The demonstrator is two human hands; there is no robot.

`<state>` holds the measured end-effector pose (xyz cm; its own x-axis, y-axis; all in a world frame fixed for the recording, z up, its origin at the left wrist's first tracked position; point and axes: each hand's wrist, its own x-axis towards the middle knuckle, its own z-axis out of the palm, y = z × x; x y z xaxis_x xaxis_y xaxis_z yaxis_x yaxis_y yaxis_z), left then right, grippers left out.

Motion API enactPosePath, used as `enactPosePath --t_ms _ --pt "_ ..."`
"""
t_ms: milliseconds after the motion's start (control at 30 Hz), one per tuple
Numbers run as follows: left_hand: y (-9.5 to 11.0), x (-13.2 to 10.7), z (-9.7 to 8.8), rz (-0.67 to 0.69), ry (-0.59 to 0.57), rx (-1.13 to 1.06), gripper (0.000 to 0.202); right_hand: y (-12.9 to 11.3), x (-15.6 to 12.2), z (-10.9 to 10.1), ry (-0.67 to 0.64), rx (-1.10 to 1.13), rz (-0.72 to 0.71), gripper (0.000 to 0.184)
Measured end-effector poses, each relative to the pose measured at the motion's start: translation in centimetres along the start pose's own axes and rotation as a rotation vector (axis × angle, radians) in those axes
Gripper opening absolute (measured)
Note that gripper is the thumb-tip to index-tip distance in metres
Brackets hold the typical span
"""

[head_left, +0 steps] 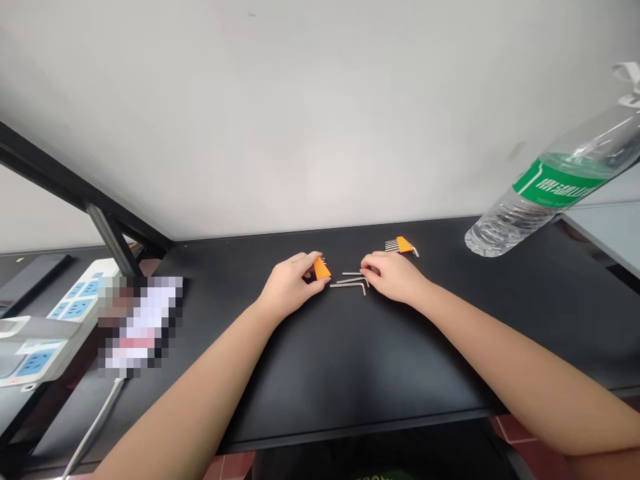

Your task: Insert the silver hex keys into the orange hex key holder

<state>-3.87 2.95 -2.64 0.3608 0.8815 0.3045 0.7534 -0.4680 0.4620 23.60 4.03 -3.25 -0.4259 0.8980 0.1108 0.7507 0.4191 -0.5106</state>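
Note:
Between the fingers and thumb of my left hand [290, 283] is an orange hex key holder [321, 269], with a few short key ends showing at its top. My right hand [393, 273] is closed in a pinch at the right end of a thin hex key [352, 273], whose bent end is hidden by the fingers. Two more L-shaped hex keys lie just below it on the black table; the nearest hex key [349, 285] has its short leg pointing toward me. Behind my right hand rests a second orange holder [404, 245] filled with several hex keys.
A large water bottle [520, 203] with a green label stands at the right rear. On the left are a blurred-out phone [143, 323] on a white cable [97, 427] and a white power strip [75, 313]. The black table [350, 373] meets a pale wall [310, 120] at the back.

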Motion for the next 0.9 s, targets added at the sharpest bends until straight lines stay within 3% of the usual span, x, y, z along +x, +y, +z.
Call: enactPosePath --t_ms 133,367,467,567,700,900 --pt "0.1 -0.2 0.0 -0.006 0.0 0.002 0.04 -0.5 -0.5 -0.1 -0.041 -0.033 -0.08 0.02" --pt "0.4 -0.7 0.4 0.09 0.019 -0.007 0.043 -2.7 -1.9 1.1 -0.103 -0.059 -0.29 0.009" --pt "0.9 -0.8 0.6 0.176 0.035 -0.001 0.044 -3.0 -1.7 1.2 -0.036 0.118 -0.226 0.002" --pt "1.4 -0.9 0.8 0.289 0.033 0.03 0.045 -3.1 -1.0 1.1 0.017 0.4 -0.12 0.016" --pt "1.9 -0.9 1.1 0.357 0.072 0.07 0.046 -3.3 -0.2 1.1 -0.067 0.576 -0.124 0.022" --pt "2.0 -0.9 1.2 0.379 0.104 0.044 0.047 -3.0 0.1 1.2 -0.209 0.912 0.0 0.034"
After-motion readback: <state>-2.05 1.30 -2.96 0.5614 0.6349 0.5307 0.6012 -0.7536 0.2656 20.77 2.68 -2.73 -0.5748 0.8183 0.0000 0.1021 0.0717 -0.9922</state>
